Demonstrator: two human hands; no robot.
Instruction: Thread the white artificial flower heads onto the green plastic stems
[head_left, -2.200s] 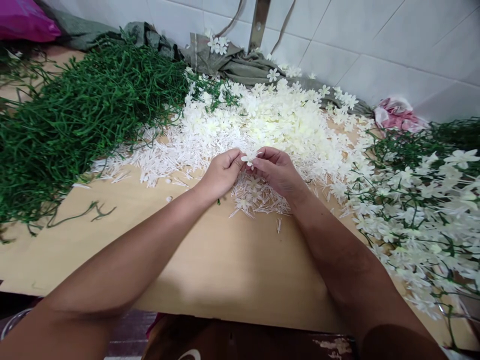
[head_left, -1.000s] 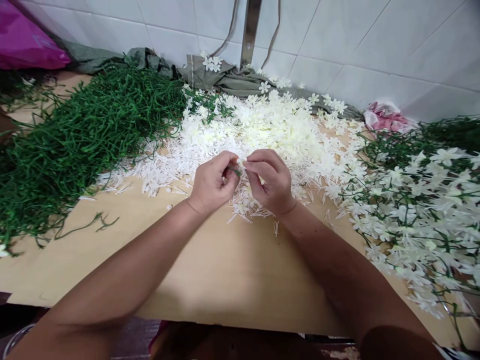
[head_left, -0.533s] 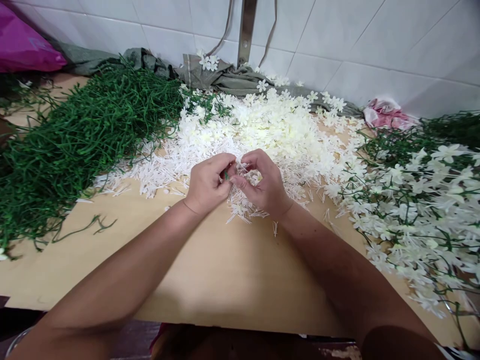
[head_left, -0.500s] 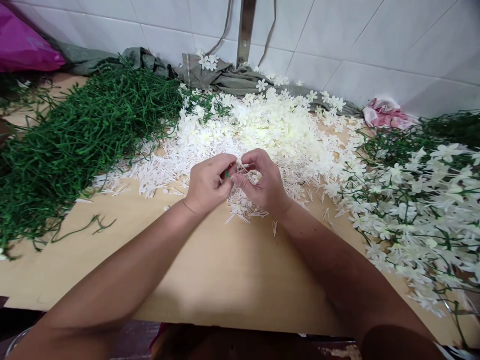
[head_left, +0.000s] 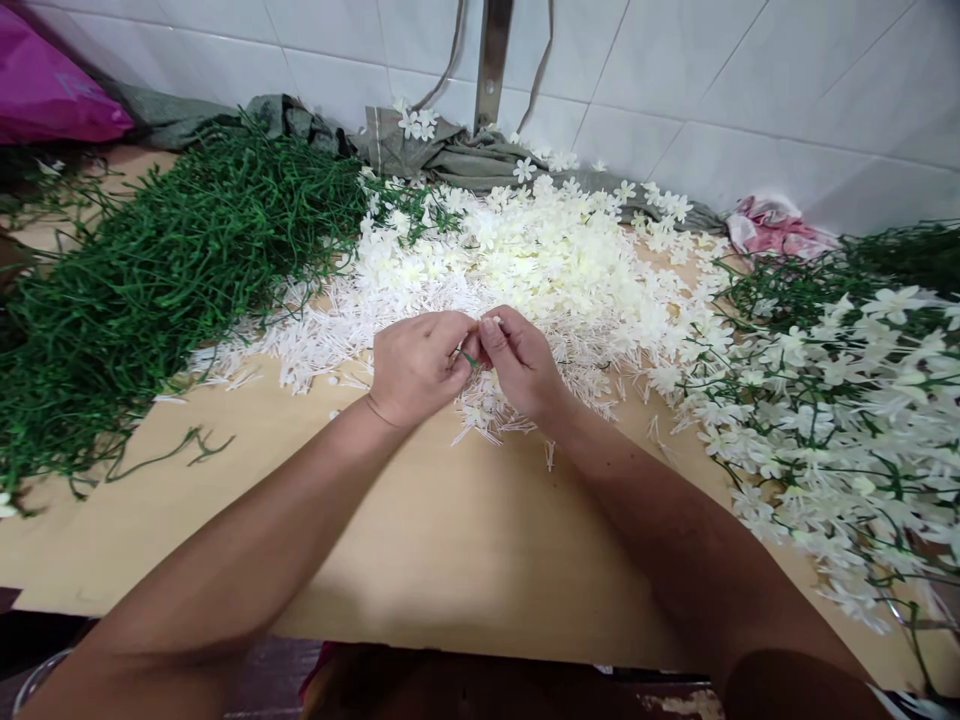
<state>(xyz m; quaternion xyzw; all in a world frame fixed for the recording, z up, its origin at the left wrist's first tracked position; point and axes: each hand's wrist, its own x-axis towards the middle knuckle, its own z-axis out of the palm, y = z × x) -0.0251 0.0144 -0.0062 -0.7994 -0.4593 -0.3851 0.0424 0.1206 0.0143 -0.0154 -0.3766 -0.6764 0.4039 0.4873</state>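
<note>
Over the middle of the table my left hand (head_left: 416, 365) pinches a green plastic stem (head_left: 469, 358), mostly hidden by the fingers. My right hand (head_left: 521, 362) meets it fingertip to fingertip, closed on a small white artificial flower (head_left: 493, 320), of which only a bit shows by the thumb. Just behind both hands spreads a heap of loose cream-white flower heads (head_left: 555, 240). Short white stamen-like sticks (head_left: 300, 345) are scattered at the heap's front and left, some lying under my hands.
A big pile of green stems (head_left: 187, 230) covers the left side. Flowers on stems (head_left: 825, 430) are massed at the right. Grey cloth (head_left: 472, 160) runs along the tiled wall (head_left: 675, 70). A purple bag (head_left: 52, 85) and a red-and-white plastic bag (head_left: 776, 228) stand at the back.
My right hand's fingers have closed in, thumb now pressed forward over the flower, and moved slightly down and left against my left hand. The left hand has barely shifted.
</note>
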